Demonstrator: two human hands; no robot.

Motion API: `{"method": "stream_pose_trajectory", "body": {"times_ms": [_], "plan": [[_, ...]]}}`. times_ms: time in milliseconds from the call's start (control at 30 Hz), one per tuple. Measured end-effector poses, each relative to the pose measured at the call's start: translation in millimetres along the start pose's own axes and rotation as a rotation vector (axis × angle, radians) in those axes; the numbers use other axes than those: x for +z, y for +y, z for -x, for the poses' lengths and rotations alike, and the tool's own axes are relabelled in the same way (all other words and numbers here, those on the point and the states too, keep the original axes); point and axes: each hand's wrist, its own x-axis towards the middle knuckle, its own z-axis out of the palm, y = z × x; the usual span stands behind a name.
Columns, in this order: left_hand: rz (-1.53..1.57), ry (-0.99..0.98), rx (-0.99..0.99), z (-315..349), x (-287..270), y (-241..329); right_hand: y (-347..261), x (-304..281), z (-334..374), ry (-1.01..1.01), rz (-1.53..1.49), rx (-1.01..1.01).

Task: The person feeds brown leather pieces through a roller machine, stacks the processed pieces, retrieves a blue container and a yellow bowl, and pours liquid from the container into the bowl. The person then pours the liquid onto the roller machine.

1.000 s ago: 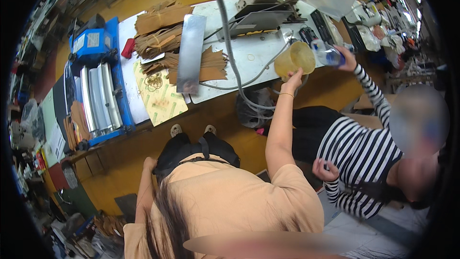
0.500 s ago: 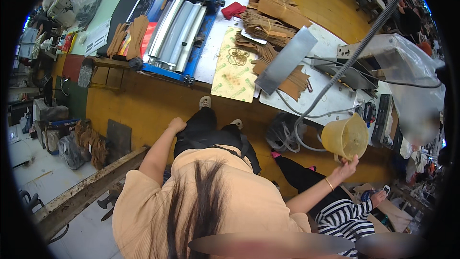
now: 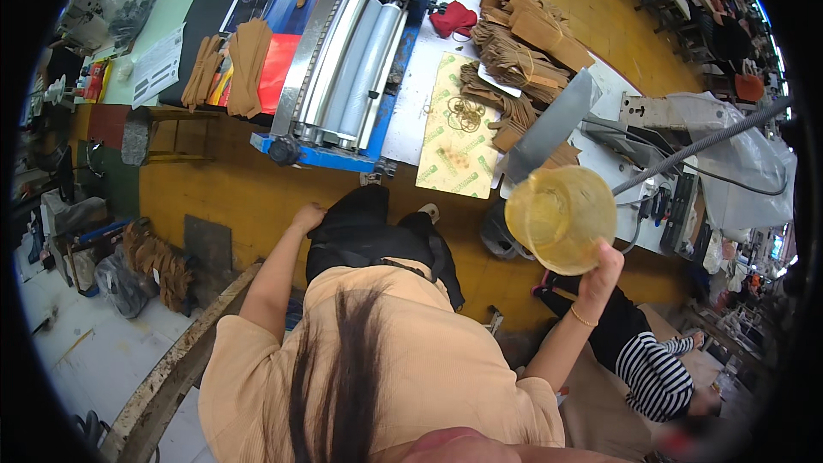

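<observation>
My right hand (image 3: 603,268) is closed on a yellow see-through plastic jug (image 3: 591,201), raised over the near edge of the white table. The jug's wide mouth faces me. Whether anything lies in it, I cannot make out. A thin bracelet circles my right wrist. By my black-trousered thigh rests my left hand (image 3: 310,216), its fingers mostly hidden. Just beyond the jug, a grey metal plate (image 3: 549,124) leans up from the table. Rubber bands (image 3: 465,115) lie on a yellow patterned sheet (image 3: 441,163) to the left.
A blue roller machine (image 3: 360,77) stands ahead. Brown leather pieces are stacked (image 3: 519,56) at its right, others (image 3: 249,69) at its left. A grey flexible hose (image 3: 711,141) crosses the right side. A person in a striped top (image 3: 656,373) is at lower right.
My right hand has brought the jug left and closer to me, tilting its mouth toward me. My view has shifted, and the person at right leans differently. My left hand stays by my thigh.
</observation>
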Motion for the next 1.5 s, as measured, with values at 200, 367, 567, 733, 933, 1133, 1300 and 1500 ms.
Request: {"method": "stream_pose_trajectory", "body": {"times_ms": [200,367,567,733,933,1133,1300,1500], "plan": [[0.28,0.1,-0.224,18.4,-27.6,-57.6,14.2,97.0,-48.4,-0.164,0.377,0.046],[0.655,0.156,-0.323,34.8,-22.3,-105.0,20.6,160.4,-78.3,-0.359,0.61,0.019],[0.748,0.123,-0.414,49.9,-8.1,-129.5,28.4,206.9,-104.2,-0.409,0.872,0.026],[0.869,0.108,-0.478,47.5,6.5,-125.1,29.7,229.9,-117.8,-0.492,0.988,-0.082],[0.905,0.107,-0.456,40.8,5.5,-112.0,32.9,245.1,-128.3,-0.518,1.067,-0.101],[0.926,0.121,-0.471,34.8,5.3,-103.5,30.1,256.8,-129.5,-0.561,1.11,-0.099],[0.887,0.117,-0.52,35.5,6.4,-93.7,25.9,268.7,-129.3,-0.557,1.177,-0.125],[0.939,0.12,-0.507,36.0,6.6,-90.2,21.8,279.0,-126.4,-0.57,1.221,-0.136]]}}
